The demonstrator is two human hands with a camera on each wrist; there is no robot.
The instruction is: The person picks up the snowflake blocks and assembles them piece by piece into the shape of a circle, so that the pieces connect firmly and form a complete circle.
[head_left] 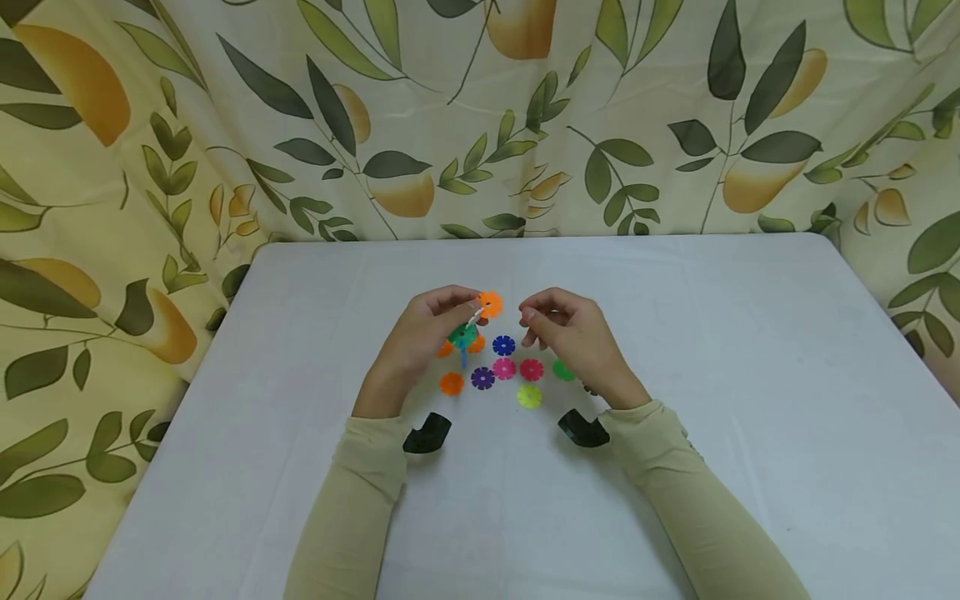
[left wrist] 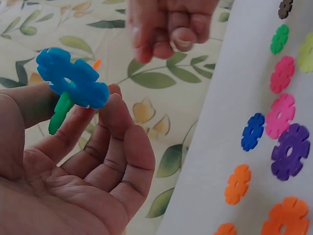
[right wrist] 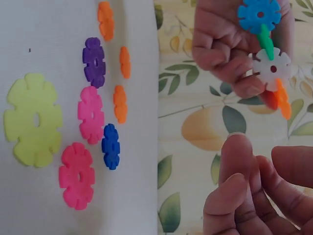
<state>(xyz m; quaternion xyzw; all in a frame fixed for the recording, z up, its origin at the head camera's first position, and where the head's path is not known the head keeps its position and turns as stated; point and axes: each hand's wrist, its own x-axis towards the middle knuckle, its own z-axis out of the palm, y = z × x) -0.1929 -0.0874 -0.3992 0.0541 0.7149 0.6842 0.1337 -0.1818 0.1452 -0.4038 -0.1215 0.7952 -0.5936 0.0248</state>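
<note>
The left hand (head_left: 423, 342) pinches a chain of joined notched discs above the table. In the right wrist view the chain runs from a blue disc (right wrist: 259, 13) through a green disc (right wrist: 265, 41) and a white disc (right wrist: 272, 69) to an orange disc (right wrist: 283, 99). Seen from the left wrist, the blue disc (left wrist: 73, 78) and green disc (left wrist: 61, 113) stand over the palm. To the right of the chain, apart from it, the right hand (head_left: 585, 337) is raised with bent fingers and nothing between them.
Loose discs lie on the white table (head_left: 510, 517) below the hands: purple (head_left: 483, 378), blue (head_left: 504, 345), yellow (head_left: 529, 396), red-pink (head_left: 532, 370), pink, green and several orange. Black bands (head_left: 427, 433) show by both wrists. A leaf-patterned cloth (head_left: 465, 125) hangs behind.
</note>
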